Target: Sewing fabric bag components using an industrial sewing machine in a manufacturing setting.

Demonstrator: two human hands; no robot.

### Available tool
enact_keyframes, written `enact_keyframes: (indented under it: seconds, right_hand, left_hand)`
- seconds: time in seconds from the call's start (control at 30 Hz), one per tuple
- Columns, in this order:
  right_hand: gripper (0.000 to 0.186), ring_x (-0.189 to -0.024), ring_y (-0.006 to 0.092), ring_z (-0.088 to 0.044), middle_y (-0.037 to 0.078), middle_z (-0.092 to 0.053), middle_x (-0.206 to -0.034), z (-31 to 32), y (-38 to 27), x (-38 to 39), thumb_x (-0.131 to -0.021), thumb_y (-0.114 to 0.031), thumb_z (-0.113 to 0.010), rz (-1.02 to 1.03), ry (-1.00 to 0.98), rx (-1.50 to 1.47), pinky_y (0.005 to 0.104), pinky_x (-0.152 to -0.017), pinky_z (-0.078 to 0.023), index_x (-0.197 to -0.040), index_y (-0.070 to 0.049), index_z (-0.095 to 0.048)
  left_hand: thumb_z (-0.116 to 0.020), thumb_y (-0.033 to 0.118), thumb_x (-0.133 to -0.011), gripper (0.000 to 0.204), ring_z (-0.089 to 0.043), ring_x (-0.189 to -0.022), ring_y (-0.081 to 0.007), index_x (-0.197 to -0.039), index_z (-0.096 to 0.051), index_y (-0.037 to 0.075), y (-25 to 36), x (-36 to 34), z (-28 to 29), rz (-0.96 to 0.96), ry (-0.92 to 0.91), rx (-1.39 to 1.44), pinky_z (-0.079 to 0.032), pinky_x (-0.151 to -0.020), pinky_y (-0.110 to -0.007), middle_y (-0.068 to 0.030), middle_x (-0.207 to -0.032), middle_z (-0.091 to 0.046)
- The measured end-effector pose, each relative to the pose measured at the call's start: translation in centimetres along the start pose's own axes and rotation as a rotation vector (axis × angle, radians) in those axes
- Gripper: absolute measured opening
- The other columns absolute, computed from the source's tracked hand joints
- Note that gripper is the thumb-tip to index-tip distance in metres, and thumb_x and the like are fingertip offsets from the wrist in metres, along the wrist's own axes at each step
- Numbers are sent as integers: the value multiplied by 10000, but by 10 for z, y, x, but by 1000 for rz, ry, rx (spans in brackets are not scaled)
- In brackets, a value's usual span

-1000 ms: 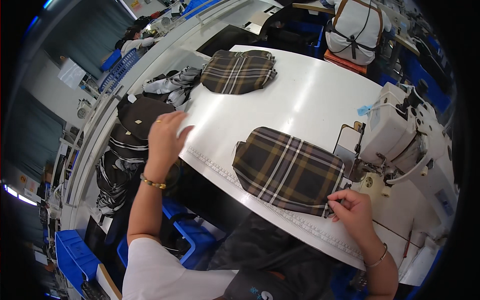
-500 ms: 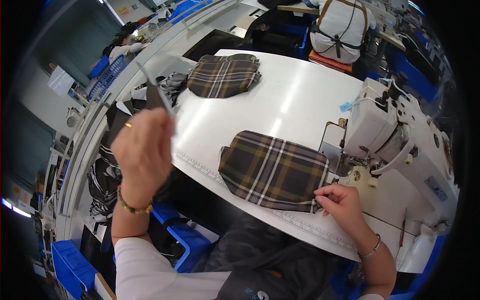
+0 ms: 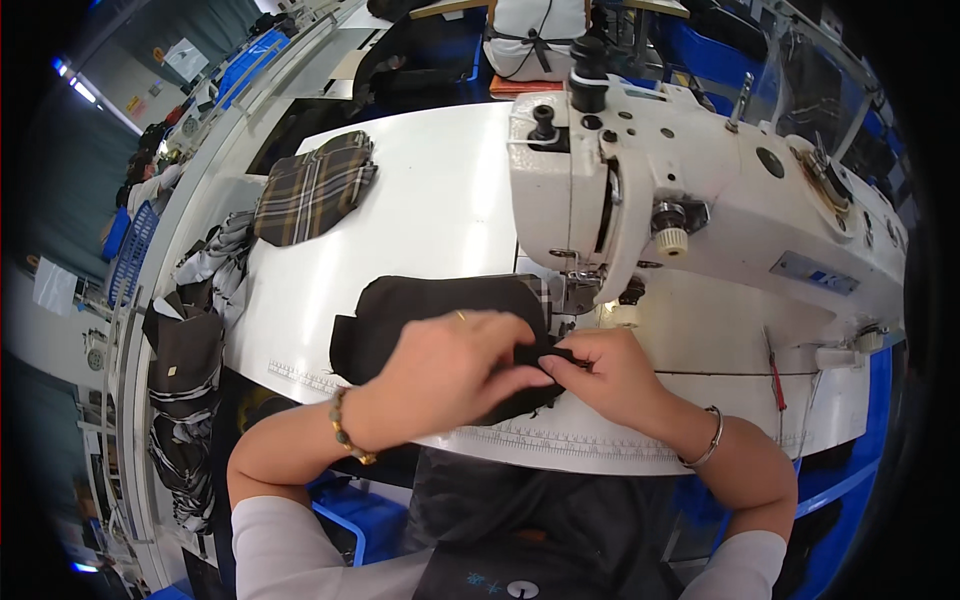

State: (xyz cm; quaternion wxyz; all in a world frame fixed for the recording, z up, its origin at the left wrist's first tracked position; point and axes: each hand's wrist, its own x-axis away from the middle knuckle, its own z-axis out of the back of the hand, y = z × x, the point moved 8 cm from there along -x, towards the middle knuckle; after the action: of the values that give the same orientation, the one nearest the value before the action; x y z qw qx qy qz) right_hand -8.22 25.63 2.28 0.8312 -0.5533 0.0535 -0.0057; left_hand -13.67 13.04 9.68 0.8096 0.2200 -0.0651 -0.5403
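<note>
A black fabric piece (image 3: 400, 310) lies over a plaid fabric piece (image 3: 541, 289), whose checked edge shows only at its far right corner. My left hand (image 3: 455, 365) reaches across the black fabric, thumb and fingers pinching its right edge. Close beside it, my right hand (image 3: 610, 378) pinches the same edge between thumb and forefinger. The fingertips of both hands almost meet. Just beyond them stands the white sewing machine (image 3: 640, 170), its presser foot (image 3: 578, 295) near the fabric's far right corner.
A stack of plaid pieces (image 3: 315, 190) lies at the table's far left. Dark cut pieces (image 3: 187, 350) and striped fabric hang along the left edge. A ruler strip (image 3: 560, 442) runs along the front edge. A red-handled tool (image 3: 775, 370) lies at right.
My left hand has come from the left side to the right, and black fabric now covers the plaid piece. My right hand has shifted left and up. The view has turned rightward.
</note>
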Motion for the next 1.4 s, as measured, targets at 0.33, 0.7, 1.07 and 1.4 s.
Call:
enact_keyframes:
  seconds: [0.33,0.7,1.07,1.4]
  right_hand:
    - [229,-566,277,-570,81,-575,-645,1,-34,4,-846,-218,-723,343,-162,116,378,-532,-431,-727,-37,-649]
    - [331,-525,285,-501,111,-498,-616,9,-30,2,-827,-178,-731,296,-135,26,373,-520,-387,-649,2,-519]
    - [220,-518,116,-503,30,-561,-623,24,-4,-1,-788,-116,-766,34,43,-129,273,-493,-390,-702,-6,-596]
    - [177,-556,111,-521,12,-609,-681,16,-18,1,-773,-100,-779,175,-7,-63,258,-514,-387,-726,-16,-630]
  left_hand:
    - [-882,273,-730,344,-569,-736,-205,-841,-710,-3,-46,-10,3,44,-496,283,-434,-648,-328,-82,-828,-616]
    - [-817,136,-818,169,-542,-677,-91,-833,-738,-13,-51,-12,-14,153,-274,707,-428,-626,-259,-22,-714,-623]
    - [-836,34,-770,138,-639,-842,-121,-828,-724,-21,-71,-32,-31,162,-213,926,-490,-759,-242,-61,-908,-711]
    - [-846,122,-787,192,-535,-630,-101,-776,-724,-25,-62,-16,-42,224,-372,862,-396,-577,-273,-29,-666,-620]
